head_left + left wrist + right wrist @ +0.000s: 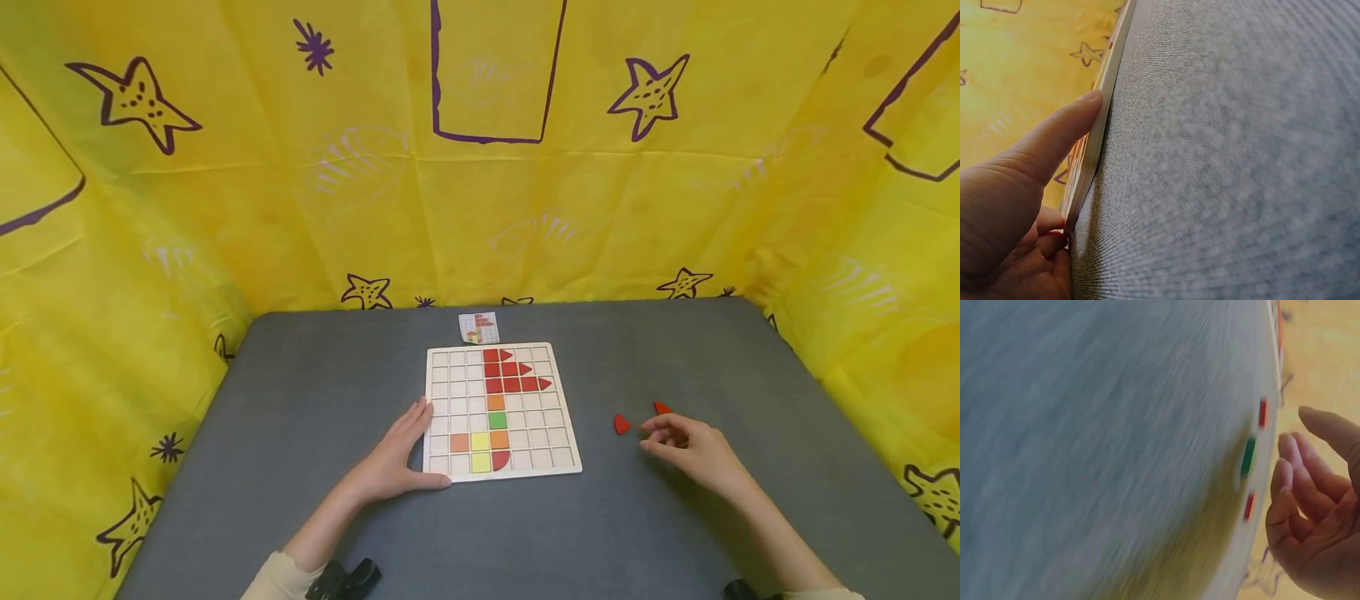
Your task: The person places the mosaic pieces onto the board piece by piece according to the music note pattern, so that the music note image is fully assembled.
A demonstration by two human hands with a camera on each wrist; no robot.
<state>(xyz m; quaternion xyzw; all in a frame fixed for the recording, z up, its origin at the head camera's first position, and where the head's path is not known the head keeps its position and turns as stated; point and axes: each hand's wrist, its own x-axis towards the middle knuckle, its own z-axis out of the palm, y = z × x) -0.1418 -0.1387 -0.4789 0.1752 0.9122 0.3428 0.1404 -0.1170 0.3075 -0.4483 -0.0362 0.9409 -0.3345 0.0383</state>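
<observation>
A square wooden grid board (534, 439) lies on the table, with red, orange, yellow and green pieces set in its cells. My left hand (393, 456) rests at its lower left corner, fingertips along the left side and thumb (1066, 134) against the near edge. My right hand (693, 450) hovers right of the board, fingers loosely bent, holding nothing. Near its fingertips lie a red rounded-wedge piece (622, 424) and another red piece (662, 408), partly covered by the hand. A green piece (1248, 457) shows between two red ones in the right wrist view; the hand hides it in the head view.
Behind the board lies a small pattern card (479, 327) with a coloured grid design. Grey cloth covers the table (322, 375). Yellow printed fabric (480, 208) hangs along the back and both sides.
</observation>
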